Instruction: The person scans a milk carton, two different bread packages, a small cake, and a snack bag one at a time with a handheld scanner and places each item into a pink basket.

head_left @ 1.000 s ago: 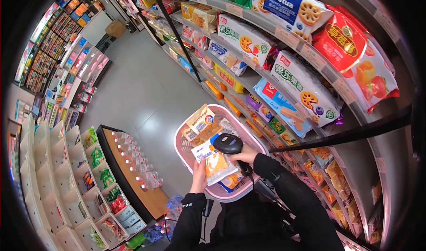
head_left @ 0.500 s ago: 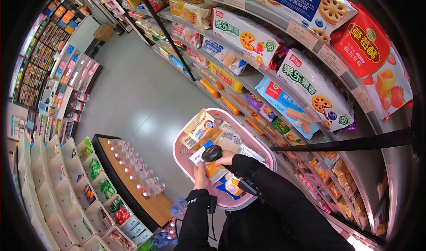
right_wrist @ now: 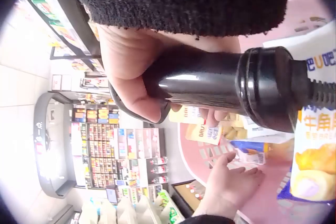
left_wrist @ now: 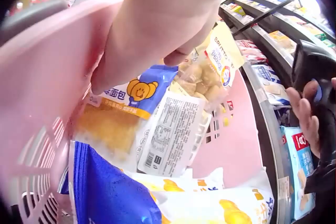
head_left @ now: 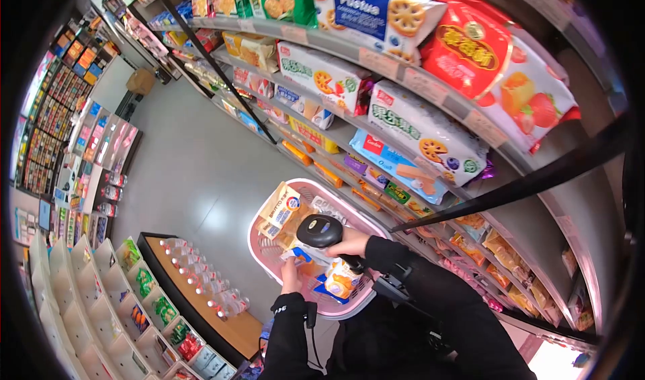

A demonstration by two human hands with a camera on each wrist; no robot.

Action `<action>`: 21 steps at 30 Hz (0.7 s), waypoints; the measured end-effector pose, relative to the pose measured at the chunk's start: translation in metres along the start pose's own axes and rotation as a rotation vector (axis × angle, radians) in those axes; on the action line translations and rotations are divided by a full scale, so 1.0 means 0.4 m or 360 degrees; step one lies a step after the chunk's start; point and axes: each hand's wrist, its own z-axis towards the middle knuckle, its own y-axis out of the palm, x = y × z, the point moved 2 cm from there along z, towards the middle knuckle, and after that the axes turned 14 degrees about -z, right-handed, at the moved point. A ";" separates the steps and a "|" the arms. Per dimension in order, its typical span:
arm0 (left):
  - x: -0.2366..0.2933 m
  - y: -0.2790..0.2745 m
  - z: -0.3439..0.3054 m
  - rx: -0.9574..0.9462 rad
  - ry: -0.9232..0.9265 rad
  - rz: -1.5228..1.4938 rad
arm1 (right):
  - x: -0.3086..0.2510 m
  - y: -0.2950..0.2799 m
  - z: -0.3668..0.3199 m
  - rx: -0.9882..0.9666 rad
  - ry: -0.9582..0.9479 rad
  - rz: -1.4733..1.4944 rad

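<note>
My right hand (head_left: 351,244) grips the handle of a black handheld barcode scanner (head_left: 320,231), its head over the shopping basket; in the right wrist view, a coiled cord leaves the handle's end. My left hand (right_wrist: 228,186) reaches into the pink basket (head_left: 256,244) with its fingers spread. Those fingers are at the top edge of a bread packet (left_wrist: 110,132) with a blue and white top, low inside the basket. Around it lie a BRUTTO packet (left_wrist: 216,58), a white-labelled pack (left_wrist: 170,134) and blue-and-white croissant-type packets (head_left: 341,279).
Shelves of biscuit packs (head_left: 430,135) run close along the right. To the left are white display bins (head_left: 111,313) and a wooden-topped stand (head_left: 235,326) with bottles (head_left: 201,272). Grey floor (head_left: 201,152) stretches ahead toward a counter and far shelving.
The bread packet, earlier held up under the scanner in my left hand, has gone down into the basket. The scanner has shifted left with my right hand, and the head view has turned.
</note>
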 end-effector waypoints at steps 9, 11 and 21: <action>0.014 0.119 -0.174 -0.0432 0.0500 0.0706 | -0.103 -0.101 -0.482 0.0286 -0.0599 -0.0246; 0.011 0.243 -0.322 -0.0642 0.0465 0.0958 | -0.106 -0.115 -0.617 0.0333 -0.0617 -0.0405; -0.314 0.581 -0.685 -0.2111 0.0298 0.2224 | 0.098 -0.096 -1.203 0.1020 -0.0742 -0.0676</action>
